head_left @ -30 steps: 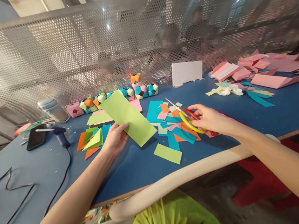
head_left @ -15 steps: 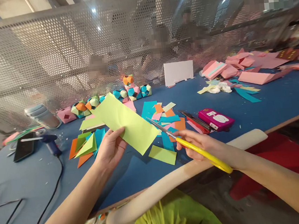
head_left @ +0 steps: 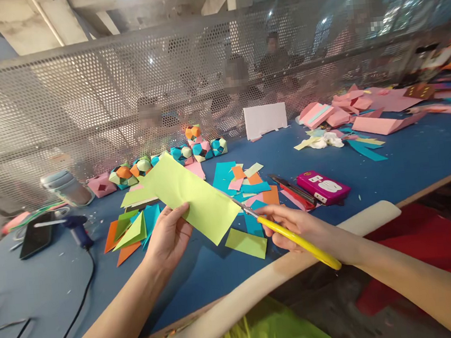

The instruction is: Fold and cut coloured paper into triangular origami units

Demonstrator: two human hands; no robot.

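Note:
A light-green sheet of paper [head_left: 196, 198] is pinched between the thumb and fingers of my left hand [head_left: 171, 230], held tilted above the table. My right hand [head_left: 291, 229] grips yellow-handled scissors [head_left: 302, 244], their blades at the right edge of the sheet. Part of the blades is hidden by the paper. Below the sheet lies a smaller green paper piece [head_left: 246, 243]. Blue, orange and pink scraps [head_left: 255, 187] are spread behind the scissors. Left of my left hand rests a stack of folded orange, green and blue papers [head_left: 131, 231].
Folded paper balls [head_left: 202, 151] line the perforated metal screen [head_left: 94, 96]. A glue gun [head_left: 78, 231] with its cord, a phone [head_left: 36, 235] and a bottle [head_left: 68, 188] are at left. A magenta box [head_left: 323, 187], a cutter [head_left: 291, 190] and pink papers [head_left: 380, 119] are at right.
The scissors have moved left, bringing their blades onto the right edge of the green sheet. My left hand still holds the sheet. The camera view has tilted up slightly.

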